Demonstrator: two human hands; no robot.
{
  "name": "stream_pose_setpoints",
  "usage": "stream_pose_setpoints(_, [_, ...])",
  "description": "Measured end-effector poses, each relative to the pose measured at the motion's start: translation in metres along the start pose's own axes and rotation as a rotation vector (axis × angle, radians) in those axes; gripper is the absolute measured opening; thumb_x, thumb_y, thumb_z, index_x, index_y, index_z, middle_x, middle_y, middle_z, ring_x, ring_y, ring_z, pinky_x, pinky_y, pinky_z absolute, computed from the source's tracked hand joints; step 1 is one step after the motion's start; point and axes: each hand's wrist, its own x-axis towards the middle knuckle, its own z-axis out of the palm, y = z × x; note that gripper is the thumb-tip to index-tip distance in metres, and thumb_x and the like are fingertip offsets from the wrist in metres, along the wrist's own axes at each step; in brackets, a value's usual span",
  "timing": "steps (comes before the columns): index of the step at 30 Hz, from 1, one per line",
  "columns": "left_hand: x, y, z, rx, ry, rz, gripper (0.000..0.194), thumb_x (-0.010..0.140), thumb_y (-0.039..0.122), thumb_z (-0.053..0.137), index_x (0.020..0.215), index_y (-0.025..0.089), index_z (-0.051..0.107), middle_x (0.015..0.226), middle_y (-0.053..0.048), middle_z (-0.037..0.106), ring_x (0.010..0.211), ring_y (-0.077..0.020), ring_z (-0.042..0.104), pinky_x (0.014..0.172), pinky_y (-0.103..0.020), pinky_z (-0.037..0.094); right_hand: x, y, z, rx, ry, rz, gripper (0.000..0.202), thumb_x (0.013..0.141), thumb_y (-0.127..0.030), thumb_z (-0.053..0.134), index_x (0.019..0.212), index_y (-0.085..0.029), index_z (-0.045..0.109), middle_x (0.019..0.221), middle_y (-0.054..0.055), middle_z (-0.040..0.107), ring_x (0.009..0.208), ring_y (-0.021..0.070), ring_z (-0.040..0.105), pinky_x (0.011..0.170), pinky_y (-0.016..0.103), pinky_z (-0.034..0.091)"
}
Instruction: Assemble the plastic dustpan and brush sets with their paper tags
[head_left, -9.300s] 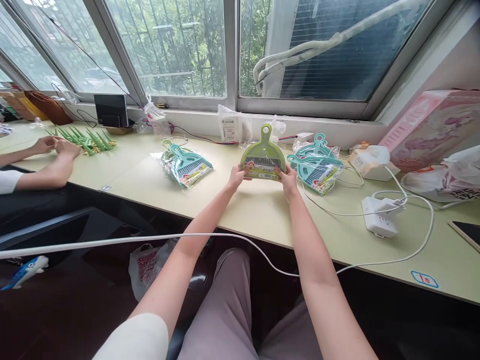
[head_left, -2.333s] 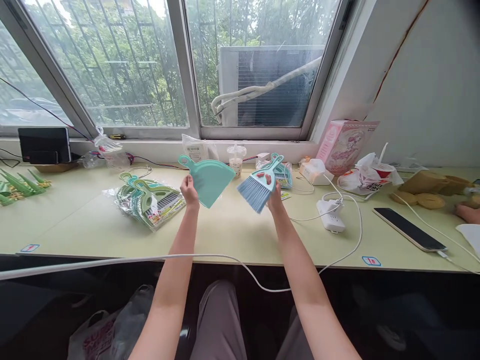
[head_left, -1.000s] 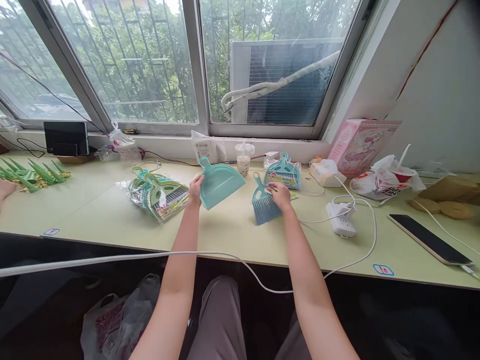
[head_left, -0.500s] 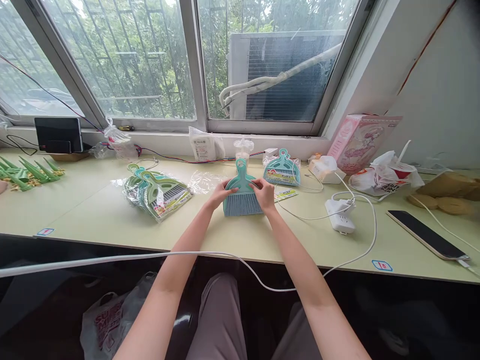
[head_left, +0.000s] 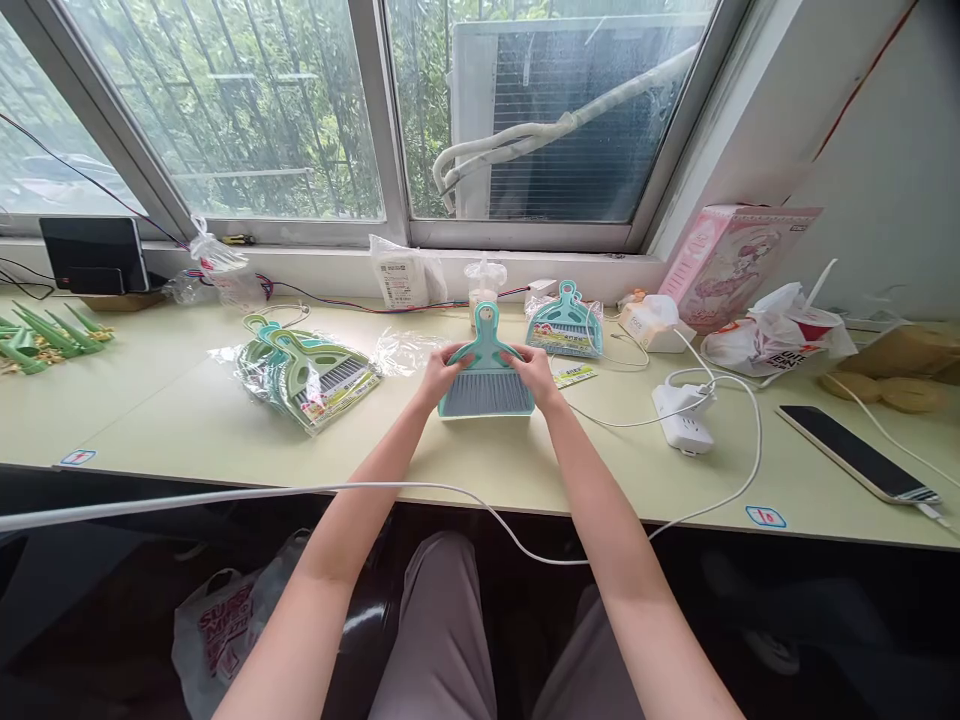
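Observation:
A teal hand brush (head_left: 489, 392) with grey bristles lies against a teal dustpan (head_left: 448, 408), whose edge shows around the bristles. My left hand (head_left: 444, 373) grips the set at its left shoulder, and my right hand (head_left: 534, 370) grips it at the right one. Both hands are closed, with the thumbs on the front. Left of my hands lies a pile of green and teal brush-and-dustpan sets (head_left: 311, 380) in clear wrapping. Behind my right hand stands another teal set (head_left: 566, 325) with a printed label. Next to that hand is a loose green label card (head_left: 576, 376).
A crumpled clear bag (head_left: 409, 352) lies left of my hands. To the right are a white power strip (head_left: 682, 420), looping cables and a phone (head_left: 855, 453). A white cable (head_left: 420, 486) crosses over my forearms. A pink box (head_left: 742, 265) stands at the back right.
The brush and dustpan have tilted back, so the dustpan's edge now shows around the bristles. My hands have moved outward to the set's sides. The view has shifted slightly.

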Motion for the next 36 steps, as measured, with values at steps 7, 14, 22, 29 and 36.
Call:
stream_pose_setpoints(7, [0.001, -0.002, 0.001, 0.054, 0.064, 0.038, 0.038, 0.069, 0.037, 0.071, 0.099, 0.014, 0.075, 0.085, -0.006, 0.071, 0.082, -0.0223, 0.064, 0.075, -0.032, 0.050, -0.003, 0.003, 0.015, 0.023, 0.138, -0.017, 0.038, 0.066, -0.044, 0.074, 0.095, -0.018, 0.077, 0.095, 0.004, 0.075, 0.092, 0.0235, 0.068, 0.085, 0.037, 0.053])
stream_pose_setpoints(14, [-0.001, 0.003, 0.001, 0.075, 0.075, 0.043, 0.033, 0.068, 0.031, 0.069, 0.095, 0.015, 0.075, 0.082, -0.005, 0.071, 0.078, -0.0204, 0.063, 0.072, -0.031, 0.049, -0.003, 0.002, 0.018, -0.009, 0.187, 0.022, 0.032, 0.068, -0.031, 0.071, 0.096, -0.018, 0.077, 0.094, 0.002, 0.075, 0.091, 0.0222, 0.069, 0.085, 0.034, 0.054])
stream_pose_setpoints(22, [0.001, -0.002, 0.006, 0.145, 0.129, 0.031, 0.027, 0.070, 0.023, 0.066, 0.094, 0.017, 0.076, 0.080, -0.004, 0.071, 0.076, -0.0201, 0.063, 0.070, -0.029, 0.050, -0.006, -0.005, 0.015, -0.226, 0.267, 0.100, 0.030, 0.071, -0.035, 0.071, 0.097, -0.021, 0.078, 0.086, 0.002, 0.075, 0.089, 0.0239, 0.068, 0.083, 0.036, 0.054])
stream_pose_setpoints(29, [-0.007, 0.013, 0.008, 0.241, 0.162, 0.082, 0.027, 0.074, 0.018, 0.063, 0.097, 0.019, 0.077, 0.085, -0.005, 0.074, 0.082, -0.0224, 0.065, 0.079, -0.033, 0.052, -0.007, -0.015, 0.009, -0.261, 0.075, -0.005, 0.037, 0.078, -0.051, 0.066, 0.100, -0.023, 0.074, 0.094, 0.002, 0.074, 0.096, 0.0230, 0.068, 0.088, 0.035, 0.052])
stream_pose_setpoints(36, [-0.012, 0.017, 0.016, 0.224, 0.018, 0.142, 0.031, 0.078, 0.025, 0.064, 0.107, 0.019, 0.075, 0.098, -0.005, 0.075, 0.088, -0.0236, 0.067, 0.080, -0.032, 0.053, -0.005, -0.018, 0.010, -0.261, 0.240, -0.017, 0.049, 0.070, -0.060, 0.070, 0.094, -0.018, 0.075, 0.100, 0.008, 0.073, 0.101, 0.0274, 0.067, 0.086, 0.036, 0.052])
